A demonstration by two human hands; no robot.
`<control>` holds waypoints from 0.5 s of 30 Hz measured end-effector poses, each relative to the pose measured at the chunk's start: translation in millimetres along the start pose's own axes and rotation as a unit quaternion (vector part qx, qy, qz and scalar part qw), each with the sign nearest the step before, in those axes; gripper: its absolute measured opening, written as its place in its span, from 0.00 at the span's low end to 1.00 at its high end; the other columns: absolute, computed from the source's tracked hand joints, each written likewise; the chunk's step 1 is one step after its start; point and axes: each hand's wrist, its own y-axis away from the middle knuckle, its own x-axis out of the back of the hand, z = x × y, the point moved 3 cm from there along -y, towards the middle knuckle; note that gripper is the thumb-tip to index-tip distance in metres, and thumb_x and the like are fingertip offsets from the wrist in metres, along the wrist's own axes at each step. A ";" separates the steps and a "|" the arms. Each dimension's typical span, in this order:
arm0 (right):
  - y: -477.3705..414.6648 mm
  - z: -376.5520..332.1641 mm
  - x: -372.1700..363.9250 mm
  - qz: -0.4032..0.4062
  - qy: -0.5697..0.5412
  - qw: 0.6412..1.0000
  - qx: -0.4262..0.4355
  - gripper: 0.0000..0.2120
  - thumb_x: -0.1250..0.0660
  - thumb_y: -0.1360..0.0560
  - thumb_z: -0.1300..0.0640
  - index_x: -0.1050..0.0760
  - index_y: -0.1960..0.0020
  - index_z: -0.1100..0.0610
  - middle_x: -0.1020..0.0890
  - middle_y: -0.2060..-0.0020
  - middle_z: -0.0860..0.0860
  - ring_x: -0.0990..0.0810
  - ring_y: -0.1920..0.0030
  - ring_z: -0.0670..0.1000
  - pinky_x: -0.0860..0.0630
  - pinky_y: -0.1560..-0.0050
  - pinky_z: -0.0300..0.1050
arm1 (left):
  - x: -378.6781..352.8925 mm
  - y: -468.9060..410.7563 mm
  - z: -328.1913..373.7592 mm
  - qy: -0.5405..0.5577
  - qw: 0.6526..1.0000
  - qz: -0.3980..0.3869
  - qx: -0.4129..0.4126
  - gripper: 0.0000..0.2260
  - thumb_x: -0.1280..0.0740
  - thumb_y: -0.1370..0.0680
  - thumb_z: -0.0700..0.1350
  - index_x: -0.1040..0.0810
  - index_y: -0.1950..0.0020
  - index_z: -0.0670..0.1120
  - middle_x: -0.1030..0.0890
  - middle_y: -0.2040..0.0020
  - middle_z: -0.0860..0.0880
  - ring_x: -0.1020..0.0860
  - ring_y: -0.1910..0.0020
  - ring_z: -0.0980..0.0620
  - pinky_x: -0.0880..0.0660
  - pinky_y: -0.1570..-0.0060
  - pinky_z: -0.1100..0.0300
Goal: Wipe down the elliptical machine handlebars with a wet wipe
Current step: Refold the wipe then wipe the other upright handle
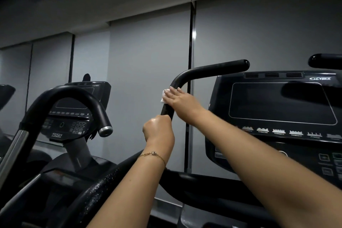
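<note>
A black curved handlebar [209, 69] of the elliptical rises in the middle of the view and bends to the right at its top. My left hand [159, 129] grips the upright part of this bar from below. Just above it, my right hand [180, 98] lies over the bar below the bend, fingers fairly straight, pressing a white wet wipe [164, 95] against it. Only the wipe's left edge shows past my fingers. The tip of the machine's other handlebar [325, 60] shows at the upper right.
The machine's console [277, 103] with a dark screen stands at the right. A second machine with its own curved bar [74, 98] and console [68, 116] is at the left. A lower black bar [103, 185] crosses under my left forearm. Grey wall panels stand behind.
</note>
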 end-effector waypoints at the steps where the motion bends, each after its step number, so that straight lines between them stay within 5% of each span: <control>1: 4.7 -9.6 -6.1 0.003 -0.018 1.000 0.006 0.25 0.51 0.21 0.68 0.49 0.25 0.60 0.47 0.24 0.56 0.52 0.24 0.54 0.57 0.25 0.46 | -1.0 1.1 -0.3 -0.004 1.000 -0.001 -0.003 0.10 0.38 0.23 0.35 0.25 0.43 0.43 0.21 0.46 0.46 0.21 0.48 0.48 0.29 0.61 0.60; 4: 30.0 -26.8 -18.7 0.046 -0.134 0.989 0.039 0.25 0.49 0.21 0.68 0.45 0.25 0.57 0.44 0.25 0.52 0.49 0.24 0.50 0.53 0.26 0.43 | -2.4 2.3 0.7 -0.013 1.000 -0.006 -0.002 0.11 0.40 0.22 0.36 0.25 0.40 0.43 0.21 0.44 0.46 0.21 0.46 0.48 0.26 0.57 0.59; 6: 42.1 -16.6 -16.1 0.147 -0.352 0.921 -0.078 0.22 0.48 0.20 0.66 0.39 0.27 0.54 0.37 0.27 0.49 0.42 0.26 0.47 0.43 0.26 0.43 | -1.6 0.1 5.0 -0.017 1.000 -0.017 0.002 0.12 0.39 0.23 0.35 0.25 0.41 0.43 0.21 0.46 0.47 0.21 0.47 0.48 0.28 0.60 0.60; 8: 48.9 5.9 -22.7 0.257 -0.572 0.724 -0.287 0.18 0.47 0.19 0.61 0.34 0.30 0.56 0.29 0.32 0.52 0.31 0.32 0.49 0.34 0.33 0.40 | 0.9 -2.8 10.7 -0.017 0.999 -0.030 0.002 0.13 0.39 0.24 0.33 0.26 0.41 0.43 0.21 0.47 0.47 0.21 0.48 0.49 0.30 0.65 0.61; 11: 38.3 30.2 -49.7 0.168 -0.785 0.367 -0.470 0.15 0.47 0.20 0.64 0.30 0.35 0.65 0.25 0.38 0.60 0.23 0.40 0.55 0.27 0.41 0.40 | 1.6 -5.9 17.3 -0.024 0.999 -0.042 0.001 0.14 0.39 0.24 0.33 0.26 0.40 0.42 0.21 0.47 0.47 0.21 0.49 0.49 0.33 0.70 0.63; 12: 31.2 33.2 -50.3 0.128 -0.814 0.311 -0.473 0.14 0.47 0.20 0.65 0.29 0.38 0.67 0.23 0.43 0.60 0.22 0.41 0.56 0.26 0.39 0.42 | 1.6 -6.2 17.8 -0.025 0.999 -0.043 0.003 0.13 0.38 0.24 0.34 0.26 0.40 0.42 0.21 0.47 0.47 0.21 0.48 0.49 0.32 0.67 0.63; 15: 1.9 40.7 -37.4 0.092 -0.849 0.308 -0.419 0.13 0.50 0.21 0.68 0.30 0.58 0.64 0.25 0.71 0.57 0.26 0.68 0.50 0.22 0.61 0.42 | 0.5 -7.2 18.5 -0.034 0.999 -0.037 0.007 0.13 0.38 0.24 0.34 0.26 0.40 0.42 0.21 0.47 0.47 0.21 0.48 0.49 0.31 0.62 0.61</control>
